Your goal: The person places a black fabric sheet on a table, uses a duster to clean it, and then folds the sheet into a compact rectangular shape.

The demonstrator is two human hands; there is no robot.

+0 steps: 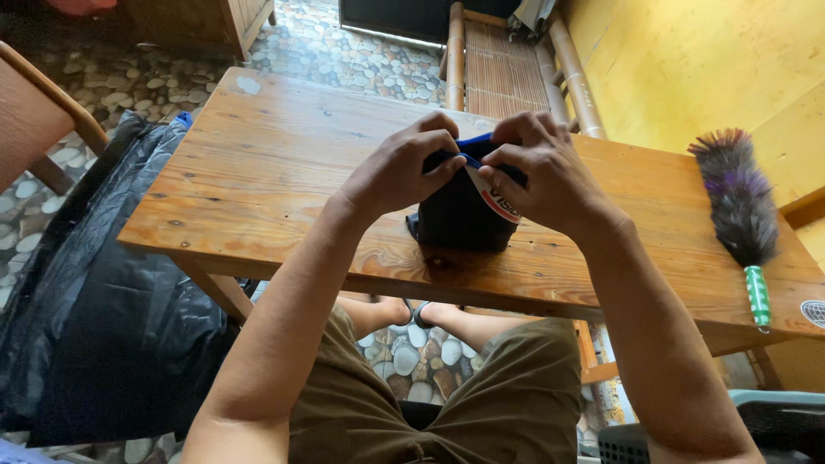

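Note:
A small dark pouch-like bag [460,215] with a blue edge and a white and red label stands on the wooden table [258,172] in front of me. My left hand [400,167] pinches the blue edge at its top from the left. My right hand [541,172] grips the same top edge from the right, thumb on the label. Both hands sit close together, fingertips almost touching, above the bag. What is inside the bag is hidden.
A feather duster [739,202] with a green handle lies on the table's right end. A black plastic sheet [103,292] lies on the floor at left, beside a chair [34,120]. A bamboo bench [507,69] stands beyond the table, by a yellow wall.

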